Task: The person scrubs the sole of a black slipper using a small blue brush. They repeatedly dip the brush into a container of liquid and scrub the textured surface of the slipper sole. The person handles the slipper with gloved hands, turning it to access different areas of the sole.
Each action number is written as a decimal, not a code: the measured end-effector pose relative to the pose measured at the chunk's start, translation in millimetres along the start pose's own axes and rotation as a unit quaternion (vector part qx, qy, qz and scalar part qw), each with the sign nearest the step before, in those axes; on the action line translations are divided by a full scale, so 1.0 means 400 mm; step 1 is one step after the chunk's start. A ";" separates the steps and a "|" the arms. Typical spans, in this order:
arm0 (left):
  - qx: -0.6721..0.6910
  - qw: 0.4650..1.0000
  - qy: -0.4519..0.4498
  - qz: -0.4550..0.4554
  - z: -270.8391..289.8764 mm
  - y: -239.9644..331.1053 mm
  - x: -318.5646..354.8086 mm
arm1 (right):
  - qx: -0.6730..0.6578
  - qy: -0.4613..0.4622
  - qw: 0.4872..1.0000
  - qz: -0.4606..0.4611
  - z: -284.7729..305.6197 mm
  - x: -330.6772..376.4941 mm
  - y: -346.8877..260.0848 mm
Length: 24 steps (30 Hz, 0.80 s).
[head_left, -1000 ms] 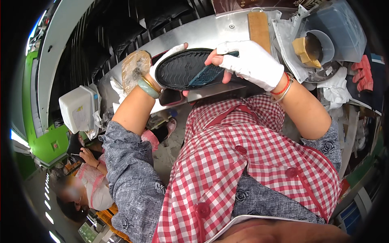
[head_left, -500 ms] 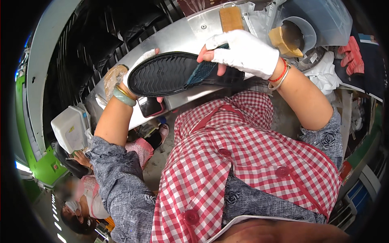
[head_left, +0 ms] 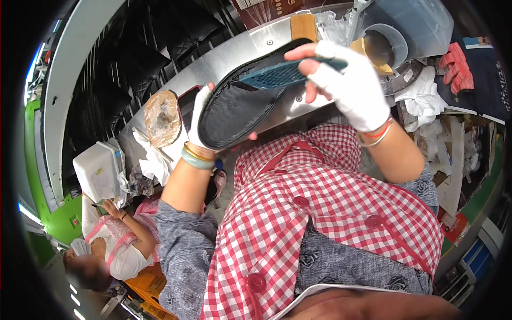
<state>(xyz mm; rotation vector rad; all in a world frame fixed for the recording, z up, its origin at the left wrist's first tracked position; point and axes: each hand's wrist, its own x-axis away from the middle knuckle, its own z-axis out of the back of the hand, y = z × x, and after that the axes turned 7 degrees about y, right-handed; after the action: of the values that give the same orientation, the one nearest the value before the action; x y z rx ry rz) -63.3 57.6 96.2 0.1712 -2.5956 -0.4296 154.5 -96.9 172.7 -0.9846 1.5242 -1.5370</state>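
Note:
A black shoe sole (head_left: 234,120) is held tilted over the metal table's edge, with its treadless, rimmed face showing. My left hand (head_left: 198,114), in a white fingerless glove, is closed around its broad left end. My right hand (head_left: 352,88), gloved the same way, pinches a teal diamond-textured strip (head_left: 272,79) between thumb and fingers. The strip lies at a slant above the sole's middle; its left tip reaches the sole, and whether it is attached there I cannot tell. The sole's far end rises behind the strip, partly hidden by it and my right hand.
A brown tape-wrapped bundle (head_left: 161,118) and a phone (head_left: 186,101) lie on the metal table (head_left: 213,56) by my left wrist. Beyond my right hand stand a cup (head_left: 394,45) and a clear bin (head_left: 421,26). A red glove (head_left: 457,68) lies far right. A co-worker (head_left: 122,245) sits lower left.
The sole has turned from its treaded face to its rimmed face and moved right. The teal strip, flat against the sole before, now stands off it in my right hand.

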 end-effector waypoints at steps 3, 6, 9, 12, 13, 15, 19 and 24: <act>0.069 0.997 0.002 -0.045 -0.023 -0.032 -0.012 | 0.005 0.019 0.995 0.097 -0.057 0.019 0.033; 0.054 0.988 -0.122 -0.080 -0.037 -0.047 -0.025 | 0.015 -0.039 0.981 0.188 -0.104 0.058 0.052; 0.164 0.980 -0.039 -0.102 -0.046 -0.055 -0.042 | -0.088 -0.077 0.992 0.052 -0.122 0.081 0.052; 0.098 0.986 0.018 -0.133 -0.050 -0.057 -0.038 | -0.096 -0.103 0.990 -0.030 -0.087 0.049 0.052; 0.084 0.989 0.018 -0.122 -0.050 -0.056 -0.036 | -0.024 -0.086 0.996 -0.019 -0.071 0.029 0.054; 0.045 0.993 -0.026 -0.105 -0.049 -0.055 -0.035 | -0.034 -0.039 0.998 -0.038 -0.056 -0.002 0.067; 0.009 0.992 -0.058 -0.112 -0.039 -0.054 -0.047 | 0.018 0.030 0.999 0.011 -0.027 -0.041 0.085; 0.057 0.991 0.027 -0.119 -0.020 -0.061 -0.046 | 0.180 0.143 0.961 0.157 -0.016 -0.047 0.080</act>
<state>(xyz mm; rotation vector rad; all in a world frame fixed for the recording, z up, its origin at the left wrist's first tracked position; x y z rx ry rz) -42.5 35.9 86.3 0.5284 -2.5555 -0.3543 156.3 -77.5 140.3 -0.3069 1.4346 -1.6910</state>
